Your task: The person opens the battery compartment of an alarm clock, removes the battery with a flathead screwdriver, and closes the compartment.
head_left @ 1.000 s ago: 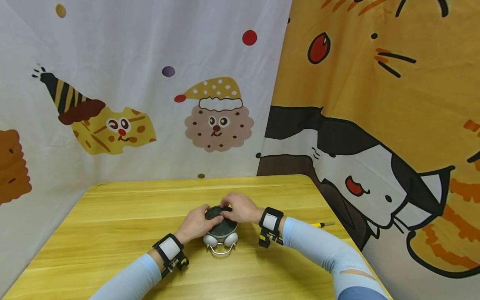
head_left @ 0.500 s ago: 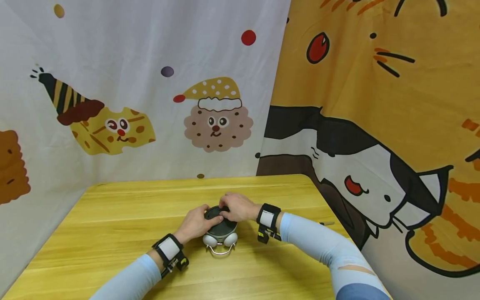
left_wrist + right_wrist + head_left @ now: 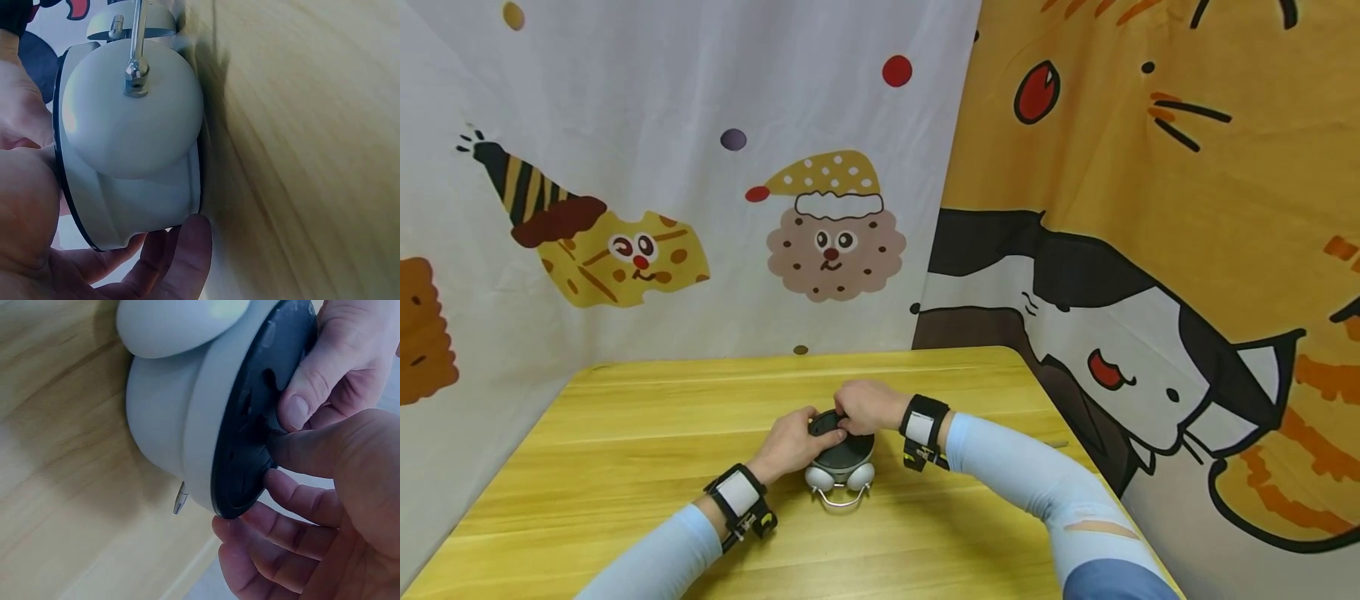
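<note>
A white twin-bell alarm clock [image 3: 842, 458] lies on the wooden table with its black back [image 3: 250, 425] facing up and its bells and wire handle toward me. My left hand [image 3: 787, 447] grips its left side. The fingers [image 3: 194, 250] curl under the edge, and the thumb presses on the black back. My right hand [image 3: 868, 406] is at the clock's far right edge. Its thumb and curled index finger pinch at a recess in the back. What lies between those fingertips is hidden.
A thin grey tip [image 3: 1058, 443] shows beyond my right forearm near the table's right edge. The wooden table [image 3: 625, 467] ends at a cartoon-printed cloth [image 3: 662, 108] behind and to the right.
My right wrist and forearm have shifted left and a little up, the wrist turning. The forearm now covers the yellow part of the object at right. My left hand and the clock stay in place.
</note>
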Demonstrator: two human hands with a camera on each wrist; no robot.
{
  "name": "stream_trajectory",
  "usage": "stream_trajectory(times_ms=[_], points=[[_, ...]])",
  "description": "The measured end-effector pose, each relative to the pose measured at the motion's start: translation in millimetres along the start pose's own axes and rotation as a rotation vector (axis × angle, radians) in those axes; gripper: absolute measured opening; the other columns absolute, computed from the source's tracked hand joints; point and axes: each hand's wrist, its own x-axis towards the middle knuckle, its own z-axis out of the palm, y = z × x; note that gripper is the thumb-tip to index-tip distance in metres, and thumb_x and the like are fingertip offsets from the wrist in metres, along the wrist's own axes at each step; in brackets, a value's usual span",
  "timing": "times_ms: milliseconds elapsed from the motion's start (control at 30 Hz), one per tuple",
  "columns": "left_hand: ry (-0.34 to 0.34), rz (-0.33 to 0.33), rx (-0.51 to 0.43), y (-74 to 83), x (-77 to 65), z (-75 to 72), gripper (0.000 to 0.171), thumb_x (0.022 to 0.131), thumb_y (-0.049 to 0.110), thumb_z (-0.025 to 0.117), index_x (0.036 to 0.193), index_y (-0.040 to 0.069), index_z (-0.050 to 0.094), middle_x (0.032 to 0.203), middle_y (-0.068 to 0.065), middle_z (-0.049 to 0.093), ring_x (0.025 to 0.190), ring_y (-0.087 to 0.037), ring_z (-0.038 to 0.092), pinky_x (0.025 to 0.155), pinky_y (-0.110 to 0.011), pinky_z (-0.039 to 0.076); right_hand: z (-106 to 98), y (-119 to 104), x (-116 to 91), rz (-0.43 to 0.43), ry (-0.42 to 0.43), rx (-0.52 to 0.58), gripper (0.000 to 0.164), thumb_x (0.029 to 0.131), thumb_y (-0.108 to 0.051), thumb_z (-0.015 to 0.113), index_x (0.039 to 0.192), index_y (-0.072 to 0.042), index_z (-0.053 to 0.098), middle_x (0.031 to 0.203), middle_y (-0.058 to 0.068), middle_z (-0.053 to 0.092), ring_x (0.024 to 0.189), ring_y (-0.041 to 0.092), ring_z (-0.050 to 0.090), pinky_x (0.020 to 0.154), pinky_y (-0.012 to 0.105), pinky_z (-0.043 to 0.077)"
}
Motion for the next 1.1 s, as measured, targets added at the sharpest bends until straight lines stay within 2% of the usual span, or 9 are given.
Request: stream_trajectory(times_ms=[133,300,500,533,733,767,1100], points=[[-0.014,-0.054,-0.005,13.4,-5.5,-4.6,0.051,0.098,0.054,0.085,0.107,0.005,0.072,0.088,-0.007,0.071,0.075,-0.019,0.063,0.062,-0.029,0.043,-2,-2,2,0.036,-0.028,-0.027,0.017,0.105,-0.031,0.08,0.112,-0.015,0.08,0.109,-0.001,0.081,0.09,0.011,0.07,0.08,0.028,0.06],[-0.01,-0.082,0.03,18.2,-6.9,-4.6,0.047,0.099,0.051,0.085,0.107,0.006,0.072,0.088,-0.005,0.07,0.075,-0.016,0.061,0.063,-0.028,0.041,-2,-2,5,0.047,-0.039,-0.04,0.018,0.105,-0.032,0.081,0.112,-0.015,0.08,0.109,-0.001,0.081,0.09,0.011,0.07,0.079,0.028,0.06],[-0.007,-0.07,0.047,16.0,-3.6,-5.5,0.057,0.097,0.056,0.085,0.113,0.002,0.073,0.092,-0.009,0.072,0.079,-0.019,0.063,0.063,-0.03,0.044,-2,-1,9,0.05,-0.046,-0.044,0.02,0.105,-0.034,0.081,0.112,-0.015,0.08,0.108,-0.001,0.081,0.09,0.011,0.07,0.079,0.028,0.06],[-0.009,-0.07,0.038,10.9,-0.8,-4.0,0.063,0.095,0.063,0.085,0.112,0.004,0.073,0.091,-0.007,0.072,0.079,-0.019,0.063,0.063,-0.03,0.044,-3,-1,9,0.049,-0.048,-0.046,0.02,0.105,-0.034,0.081,0.113,-0.015,0.08,0.108,-0.001,0.082,0.09,0.011,0.069,0.08,0.028,0.06],[-0.01,-0.074,0.029,10.7,-3.0,-4.0,0.058,0.096,0.061,0.085,0.109,0.006,0.072,0.088,-0.006,0.07,0.076,-0.017,0.062,0.062,-0.03,0.043,-3,0,12,0.039,-0.057,-0.056,0.018,0.105,-0.035,0.082,0.109,-0.017,0.081,0.105,-0.003,0.081,0.089,0.011,0.069,0.079,0.028,0.06],[-0.008,-0.072,0.037,15.3,-5.7,-5.6,0.054,0.098,0.054,0.086,0.11,0.003,0.072,0.089,-0.007,0.071,0.076,-0.018,0.062,0.062,-0.031,0.043,-3,0,12,0.036,-0.055,-0.057,0.018,0.104,-0.035,0.082,0.108,-0.017,0.081,0.104,-0.003,0.081,0.089,0.011,0.069,0.08,0.028,0.06],[-0.001,-0.069,0.035,13.3,-4.4,-5.0,0.053,0.097,0.054,0.086,0.108,0.005,0.072,0.088,-0.007,0.071,0.077,-0.018,0.062,0.062,-0.03,0.042,-4,4,16,0.021,-0.046,-0.05,0.018,0.102,-0.035,0.085,0.105,-0.018,0.083,0.103,-0.003,0.082,0.092,0.012,0.072,0.083,0.028,0.061]])
